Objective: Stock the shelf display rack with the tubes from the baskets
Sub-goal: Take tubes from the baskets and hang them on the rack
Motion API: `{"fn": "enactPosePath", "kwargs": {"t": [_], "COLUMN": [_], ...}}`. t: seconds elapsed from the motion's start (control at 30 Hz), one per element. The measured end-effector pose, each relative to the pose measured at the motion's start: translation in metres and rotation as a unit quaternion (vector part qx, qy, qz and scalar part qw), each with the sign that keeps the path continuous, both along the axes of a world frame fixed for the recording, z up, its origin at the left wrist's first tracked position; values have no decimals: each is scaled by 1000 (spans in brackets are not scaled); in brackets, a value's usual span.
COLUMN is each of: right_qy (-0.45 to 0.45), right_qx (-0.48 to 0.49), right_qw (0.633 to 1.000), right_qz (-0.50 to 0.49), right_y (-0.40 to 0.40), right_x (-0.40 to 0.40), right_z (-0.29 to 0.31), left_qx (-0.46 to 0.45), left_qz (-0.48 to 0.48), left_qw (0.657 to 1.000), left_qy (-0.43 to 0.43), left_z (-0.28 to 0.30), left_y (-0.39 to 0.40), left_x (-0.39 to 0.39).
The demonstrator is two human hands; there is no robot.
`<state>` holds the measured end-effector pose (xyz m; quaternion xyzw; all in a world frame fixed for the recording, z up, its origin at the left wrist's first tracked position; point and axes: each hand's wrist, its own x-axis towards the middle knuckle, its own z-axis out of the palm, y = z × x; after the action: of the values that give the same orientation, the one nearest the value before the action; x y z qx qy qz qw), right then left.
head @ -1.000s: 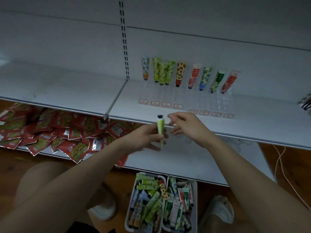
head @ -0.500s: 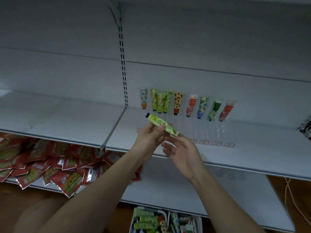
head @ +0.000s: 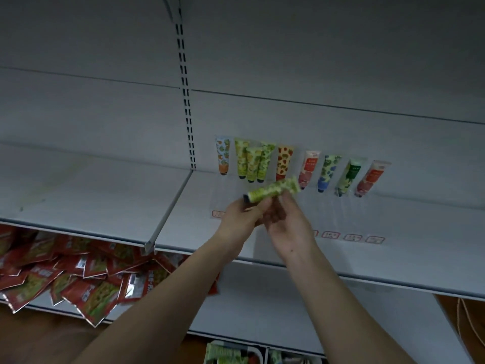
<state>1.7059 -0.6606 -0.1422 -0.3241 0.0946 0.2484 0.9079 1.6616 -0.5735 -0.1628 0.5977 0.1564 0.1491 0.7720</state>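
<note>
both forearms reach up and forward from the bottom of the view and converge in front of the middle shelf (head: 393, 232). the left hand (head: 240, 222) comes in from the lower left, wrist bent slightly up, its fingers curled round the capped end of a green patterned tube (head: 273, 191). the right hand (head: 286, 224) comes in from the lower right with its back toward the camera, and its fingertips (head: 284, 198) pinch the tube near the flat crimped end. so the hands hold the tube between them, almost level, dark cap pointing left, crimp tilted a little up to the right. it hangs in the air above the front half of the shelf, touching nothing else.

behind the hands a clear display rack (head: 338, 206) sits on the shelf, with a row of upright tubes (head: 309, 166) at the back, caps down, leaning against the rear wall. small red-bordered labels (head: 353, 237) line the rack's front edge. on the lower shelf to the left lies a heap of red packets (head: 65, 271). at the bottom edge the tops of two baskets (head: 262, 352) with more tubes just show.
</note>
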Motion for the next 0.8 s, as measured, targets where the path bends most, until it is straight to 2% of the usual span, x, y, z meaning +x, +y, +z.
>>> {"fn": "enactPosePath", "kwargs": {"t": [0.07,0.1,0.17,0.23,0.3,0.37,0.57,0.8], "right_qy": [-69,-114,-196,-269,-324,-354,-427,-470], "right_qx": [-56,-95,-184,-256,-298,-334,-424,-447], "right_qw": [996,989,962,928,898,874,799,761], "right_qz": [-21,-28,-33,-21,-3,6,11,-8], "right_y": [-4,-6,-4,3,13,21,32,33], "right_x": [22,32,50,64,74,82,92,92], "right_z": [8,13,21,25,25,23,6,0], "left_qx": [135,224,387,526,606,630,641,637], "left_qz": [2,24,70,82,84,77,54,58], "left_qw": [990,972,919,846,789,770,762,765], "left_qy": [46,61,33,-15,-46,-59,-66,-80], "left_z": [-9,-14,-23,-31,-41,-46,-63,-68], "left_y": [6,10,19,31,42,49,61,62], "left_x": [1,0,1,5,12,16,18,18]}}
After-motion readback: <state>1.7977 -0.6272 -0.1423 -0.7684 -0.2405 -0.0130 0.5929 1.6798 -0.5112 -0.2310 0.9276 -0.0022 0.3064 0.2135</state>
